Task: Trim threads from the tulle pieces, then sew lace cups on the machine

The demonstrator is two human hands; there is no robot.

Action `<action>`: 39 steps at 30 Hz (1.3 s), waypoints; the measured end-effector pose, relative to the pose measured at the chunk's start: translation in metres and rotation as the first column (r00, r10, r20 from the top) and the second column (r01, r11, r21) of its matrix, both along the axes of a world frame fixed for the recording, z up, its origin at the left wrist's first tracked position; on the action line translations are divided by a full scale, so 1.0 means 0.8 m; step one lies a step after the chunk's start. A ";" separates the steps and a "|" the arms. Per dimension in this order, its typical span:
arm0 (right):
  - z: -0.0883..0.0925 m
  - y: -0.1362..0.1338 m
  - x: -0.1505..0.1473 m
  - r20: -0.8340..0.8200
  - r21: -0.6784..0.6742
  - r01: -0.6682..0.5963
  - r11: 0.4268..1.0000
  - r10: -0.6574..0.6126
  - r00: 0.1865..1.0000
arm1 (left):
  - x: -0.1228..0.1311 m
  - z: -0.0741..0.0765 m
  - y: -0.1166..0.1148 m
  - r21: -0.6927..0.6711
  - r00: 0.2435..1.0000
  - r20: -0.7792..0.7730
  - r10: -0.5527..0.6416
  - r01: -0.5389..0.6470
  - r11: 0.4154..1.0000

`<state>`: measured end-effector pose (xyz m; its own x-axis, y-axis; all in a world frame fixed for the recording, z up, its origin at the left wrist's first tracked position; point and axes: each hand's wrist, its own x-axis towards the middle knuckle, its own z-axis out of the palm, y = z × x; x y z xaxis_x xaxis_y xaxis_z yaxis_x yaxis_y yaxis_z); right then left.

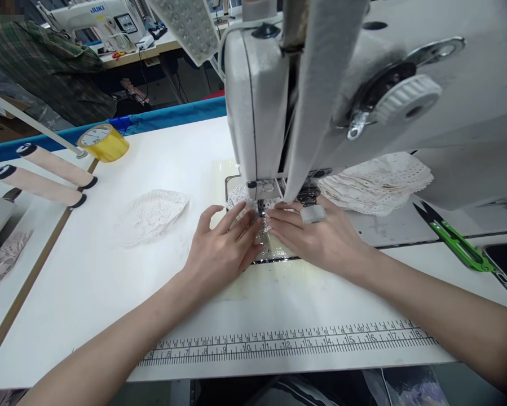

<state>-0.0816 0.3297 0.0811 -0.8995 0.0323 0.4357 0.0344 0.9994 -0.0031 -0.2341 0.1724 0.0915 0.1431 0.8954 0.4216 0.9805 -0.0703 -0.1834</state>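
Observation:
A small white lace piece (238, 195) lies under the presser foot (261, 207) of a white sewing machine (257, 107). My left hand (221, 242) rests at its left side, fingers spread and bent slightly, fingertips pressing near the foot. From the right, my right hand (316, 231) lies flat with outstretched fingers against the lace, close to the needle. Both hands and the machine head cover much of the piece. Another white lace piece (155, 217) lies on the table to the left. A stack of lace pieces (378, 183) sits behind my right hand.
Green thread snips (458, 242) lie at the right beside a dark object (505, 262). Thread cones (45, 183) and a yellow tape roll (105, 144) stand left. A printed ruler (245, 347) runs along the front edge. Behind, a person (45, 67) sits near another machine (101, 25).

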 end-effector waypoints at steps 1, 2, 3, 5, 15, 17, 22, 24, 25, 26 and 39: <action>0.000 -0.002 0.001 -0.013 0.023 -0.002 1.000 0.002 1.000 | 0.001 0.000 -0.001 0.011 1.000 -0.003 -0.009 0.009 1.000; 0.000 -0.003 0.002 -0.031 0.056 -0.004 0.998 0.005 1.000 | 0.003 0.000 -0.003 0.021 1.000 -0.004 -0.018 0.018 1.000; 0.000 -0.005 0.004 -0.048 0.084 -0.007 0.996 0.011 0.999 | 0.004 0.000 -0.005 0.028 1.000 -0.001 -0.024 0.024 0.999; 0.000 -0.007 0.006 -0.065 0.099 -0.005 0.995 0.011 0.998 | 0.006 0.000 -0.007 0.028 1.000 0.010 -0.026 0.026 0.999; -0.005 -0.004 0.005 -0.056 0.135 0.004 0.991 0.004 0.998 | 0.004 -0.001 -0.003 0.021 0.997 0.073 -0.021 0.019 1.000; -0.005 -0.003 0.004 -0.067 0.152 -0.003 0.988 0.013 0.998 | 0.003 -0.001 -0.002 0.016 0.997 0.077 -0.012 0.011 1.000; -0.003 -0.001 0.001 -0.076 0.152 0.002 0.988 0.010 0.997 | 0.001 -0.001 0.001 0.028 0.996 0.089 0.002 -0.005 1.000; -0.003 -0.001 0.000 -0.066 0.137 0.008 0.991 0.001 0.998 | 0.000 -0.002 0.003 0.024 0.996 0.092 0.006 -0.008 1.000; -0.004 0.000 0.000 -0.061 0.128 0.012 0.992 -0.004 0.998 | 0.000 -0.002 0.003 0.023 0.996 0.094 0.007 -0.010 1.000; -0.005 0.000 0.000 -0.052 0.118 0.015 0.993 -0.009 0.999 | -0.001 -0.002 0.004 0.024 0.995 0.097 0.007 -0.010 1.000; 0.001 -0.001 0.000 -0.005 0.193 0.010 0.981 -0.009 1.000 | -0.002 -0.003 0.006 0.018 0.994 0.103 0.023 -0.025 1.000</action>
